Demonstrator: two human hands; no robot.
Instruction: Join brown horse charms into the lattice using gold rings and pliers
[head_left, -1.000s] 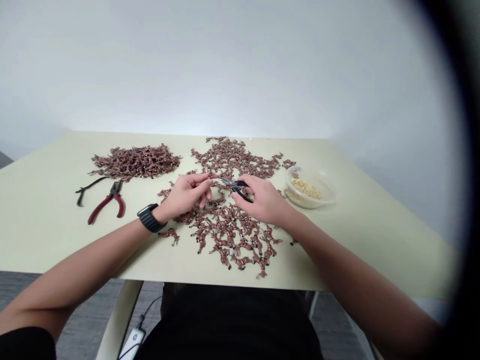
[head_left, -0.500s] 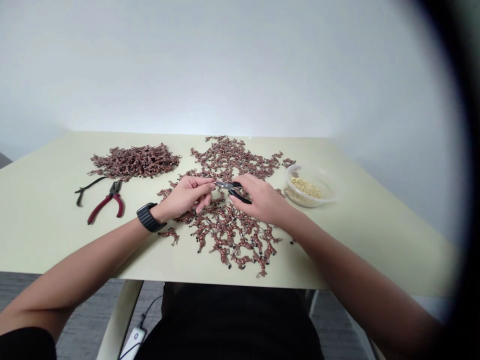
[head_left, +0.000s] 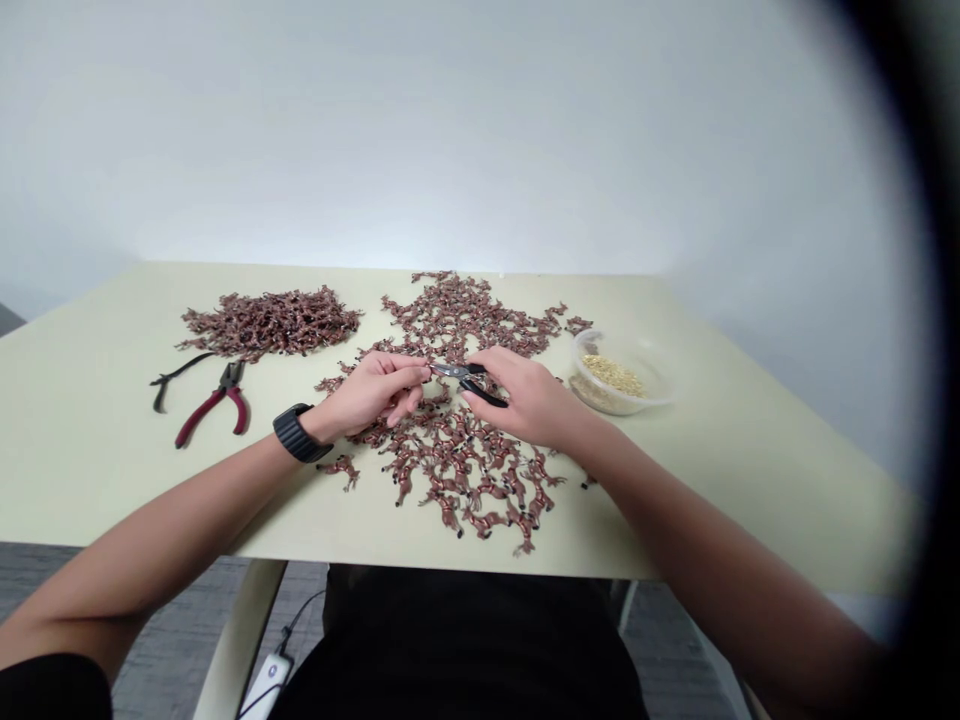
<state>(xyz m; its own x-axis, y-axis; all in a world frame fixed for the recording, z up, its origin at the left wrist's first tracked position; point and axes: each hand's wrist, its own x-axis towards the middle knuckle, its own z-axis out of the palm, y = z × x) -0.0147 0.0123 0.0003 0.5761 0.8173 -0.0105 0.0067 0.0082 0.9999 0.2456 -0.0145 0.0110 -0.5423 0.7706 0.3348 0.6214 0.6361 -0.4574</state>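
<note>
My right hand [head_left: 525,395] is closed round the black handles of a pair of pliers [head_left: 454,371], whose metal jaws point left. At the tip of those jaws, my left hand [head_left: 379,392] pinches something too small to make out between thumb and forefinger, its other fingers curled. Below and around both hands lie many small brown deer-like figures [head_left: 487,490], loosely spread over the pale yellow table [head_left: 720,470]. Part of this spread is hidden behind the hands.
A dense heap of similar brown figures [head_left: 274,322] is at the back left. In front of it rest red-handled pliers [head_left: 217,402] and a thin black tool [head_left: 180,378]. At right stands a clear round tub [head_left: 651,388] holding small gold-coloured pieces [head_left: 613,375].
The pliers and my right hand have shifted very slightly to the right. My left hand keeps its pinch in nearly the same place.
</note>
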